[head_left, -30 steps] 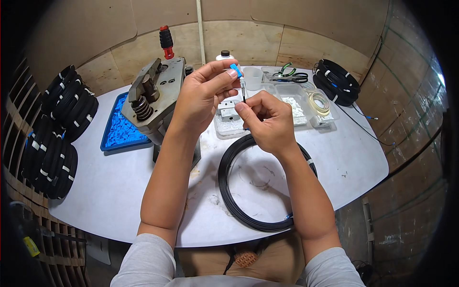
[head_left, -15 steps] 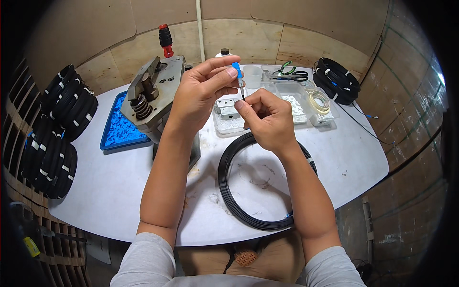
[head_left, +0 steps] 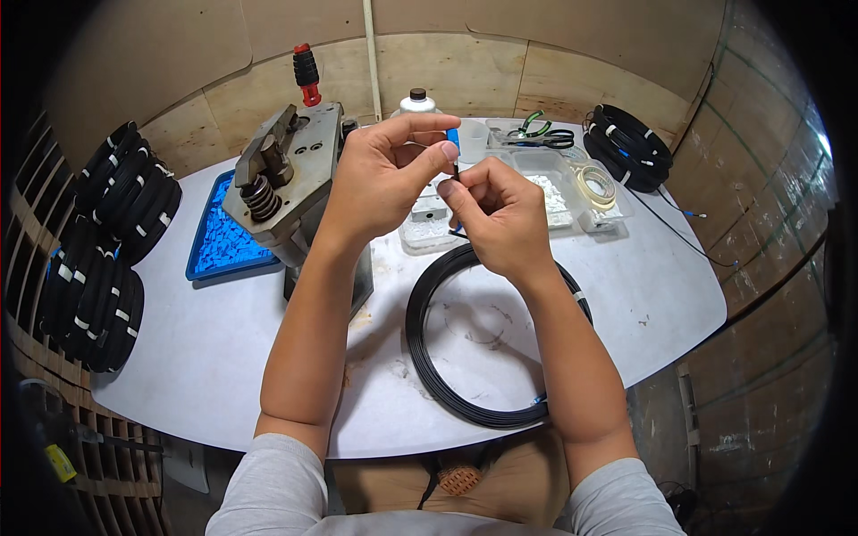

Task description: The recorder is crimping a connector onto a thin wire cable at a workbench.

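My left hand point(head_left: 380, 174) pinches a small blue connector housing point(head_left: 453, 138) between thumb and forefinger, above the middle of the table. Just below it, my right hand point(head_left: 502, 214) grips the end of a thin black cable point(head_left: 457, 168) between thumb and bent fingers. Housing and cable end line up, upright, and appear to meet; the fingers partly hide the join. Under my right hand and forearm lies a coil of black cable point(head_left: 429, 380), with a blue-tipped end near its lower right edge.
A metal press point(head_left: 313, 147) with a red-and-black handle stands left of my hands. Beside it is a blue tray point(head_left: 234, 272) of blue pieces. Clear plastic boxes point(head_left: 617, 219), tape, pliers and a white bottle point(head_left: 418, 104) are at the back. More cable coils point(head_left: 134, 205) sit at both sides.
The blue housing has moved slightly right and down to the cable end. The pale connector part that showed between them is now out of sight. My right hand has hardly moved.
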A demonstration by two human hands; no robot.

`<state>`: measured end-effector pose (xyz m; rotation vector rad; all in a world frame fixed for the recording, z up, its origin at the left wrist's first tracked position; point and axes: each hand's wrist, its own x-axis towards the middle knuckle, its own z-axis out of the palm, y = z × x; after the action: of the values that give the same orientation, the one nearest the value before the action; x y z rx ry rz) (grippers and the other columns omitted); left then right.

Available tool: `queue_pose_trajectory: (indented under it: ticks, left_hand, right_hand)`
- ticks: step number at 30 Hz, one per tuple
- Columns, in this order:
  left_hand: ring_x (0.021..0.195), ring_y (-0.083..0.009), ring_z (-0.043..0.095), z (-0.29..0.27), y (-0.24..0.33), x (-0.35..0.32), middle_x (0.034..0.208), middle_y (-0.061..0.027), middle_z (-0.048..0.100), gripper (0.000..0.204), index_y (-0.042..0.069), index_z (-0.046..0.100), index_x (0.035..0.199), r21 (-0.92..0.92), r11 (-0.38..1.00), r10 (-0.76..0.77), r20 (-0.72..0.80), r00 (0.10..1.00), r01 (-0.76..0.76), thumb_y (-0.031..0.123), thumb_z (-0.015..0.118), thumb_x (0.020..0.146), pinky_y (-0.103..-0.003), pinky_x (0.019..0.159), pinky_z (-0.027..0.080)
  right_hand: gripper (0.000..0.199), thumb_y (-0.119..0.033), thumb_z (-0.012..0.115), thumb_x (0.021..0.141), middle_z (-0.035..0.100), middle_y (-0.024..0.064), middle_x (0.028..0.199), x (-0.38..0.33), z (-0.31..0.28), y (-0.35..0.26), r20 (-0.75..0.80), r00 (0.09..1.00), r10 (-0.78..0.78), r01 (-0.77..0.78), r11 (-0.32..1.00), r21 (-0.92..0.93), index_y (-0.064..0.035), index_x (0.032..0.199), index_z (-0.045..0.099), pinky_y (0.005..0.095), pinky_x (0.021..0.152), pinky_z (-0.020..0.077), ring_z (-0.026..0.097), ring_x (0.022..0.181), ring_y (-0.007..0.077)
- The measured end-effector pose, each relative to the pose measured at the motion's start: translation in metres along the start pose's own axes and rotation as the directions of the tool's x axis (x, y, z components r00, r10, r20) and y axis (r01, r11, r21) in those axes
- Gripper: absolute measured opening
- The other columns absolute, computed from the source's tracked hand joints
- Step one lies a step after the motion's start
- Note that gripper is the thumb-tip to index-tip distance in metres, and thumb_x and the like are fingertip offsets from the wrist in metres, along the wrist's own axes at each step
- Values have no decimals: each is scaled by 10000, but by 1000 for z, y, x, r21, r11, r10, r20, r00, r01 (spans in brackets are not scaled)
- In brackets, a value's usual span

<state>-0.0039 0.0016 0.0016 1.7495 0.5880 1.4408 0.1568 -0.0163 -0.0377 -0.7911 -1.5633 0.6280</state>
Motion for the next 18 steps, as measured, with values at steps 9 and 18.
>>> queue_pose_trajectory:
  ticks: [9,18]
  left_hand:
    - [793,-88,643,-8,-1,2,887,-48,692,242,-5,675,1110,60,996,65,-103,993,-59,69,675,879,-239,727,528]
    - [785,-96,647,-9,1,3,888,-63,698,244,-7,680,1099,61,997,57,-120,991,-50,91,692,875,-242,730,528]
  right_hand:
    - [216,-171,711,809,709,128,861,2,-4,0,249,968,23,43,966,-256,13,917,678,315,688,550,679,783,184]
    - [175,-150,669,845,704,109,847,2,-2,3,265,960,87,-44,985,-165,18,893,671,318,710,540,668,756,175]
